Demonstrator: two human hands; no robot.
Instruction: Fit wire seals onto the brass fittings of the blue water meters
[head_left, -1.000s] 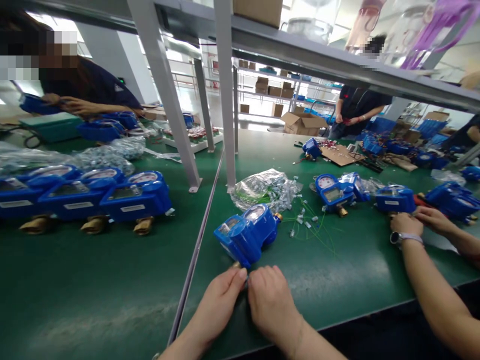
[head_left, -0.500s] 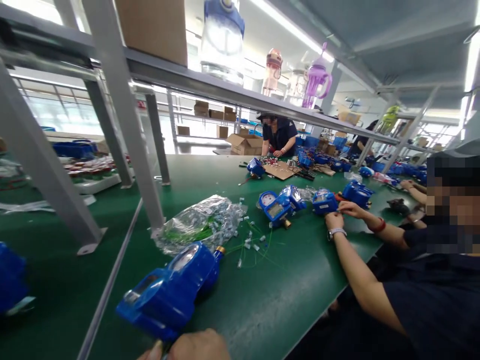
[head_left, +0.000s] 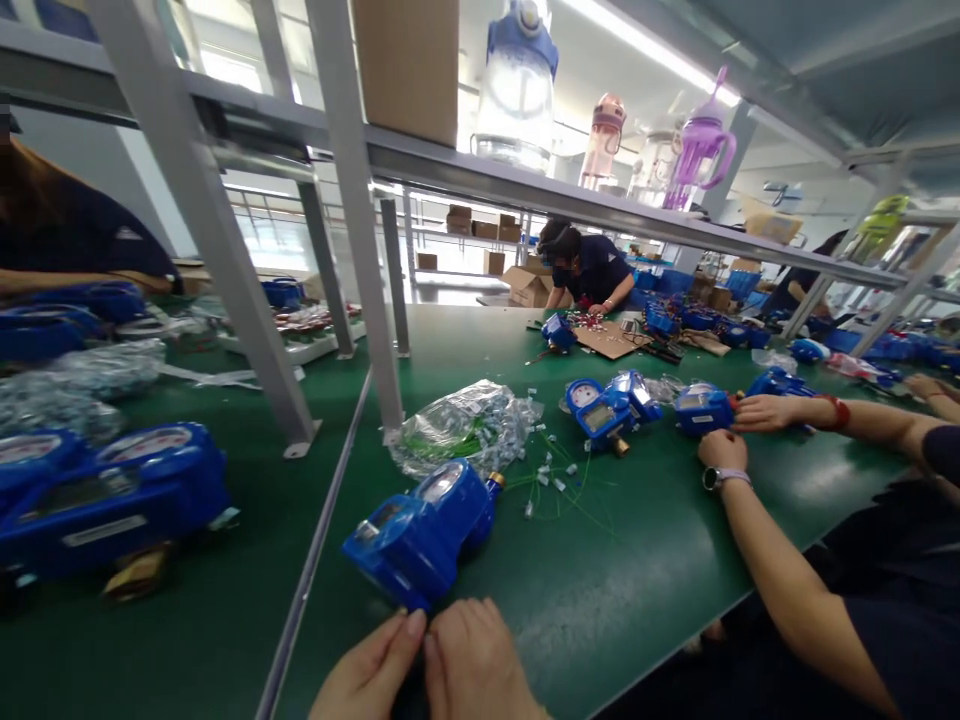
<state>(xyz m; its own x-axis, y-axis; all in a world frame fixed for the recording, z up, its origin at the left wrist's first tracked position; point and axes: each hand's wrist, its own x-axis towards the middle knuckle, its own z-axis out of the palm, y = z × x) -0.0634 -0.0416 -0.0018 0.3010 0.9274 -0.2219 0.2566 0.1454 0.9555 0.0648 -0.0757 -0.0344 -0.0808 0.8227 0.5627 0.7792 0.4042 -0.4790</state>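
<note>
A blue water meter (head_left: pixel 427 540) with a brass fitting lies on the green tabletop just in front of me. My left hand (head_left: pixel 371 665) is closed at the meter's near lower corner, thumb and finger pinched together. Close beside it is my right hand (head_left: pixel 480 655), its fingers curled in at the same spot. What the fingertips hold is hidden. Behind the meter lies a clear plastic bag (head_left: pixel 469 425) of green wires with small clear tags. Several loose wire seals (head_left: pixel 551 480) are spread to its right.
A metal strip (head_left: pixel 319 545) and shelf posts (head_left: pixel 360 230) stand to my left, with more blue meters (head_left: pixel 120 490) beyond. Bottles (head_left: pixel 517 90) stand on the overhead shelf (head_left: pixel 540 180). At right, a co-worker's hands (head_left: pixel 724 455) touch another meter (head_left: pixel 703 408). Other people work farther off.
The view has turned left, so things sit farther right in the picture. Both my hands now show more fully at the meter's lower corner. The co-worker's hands remain at their meter.
</note>
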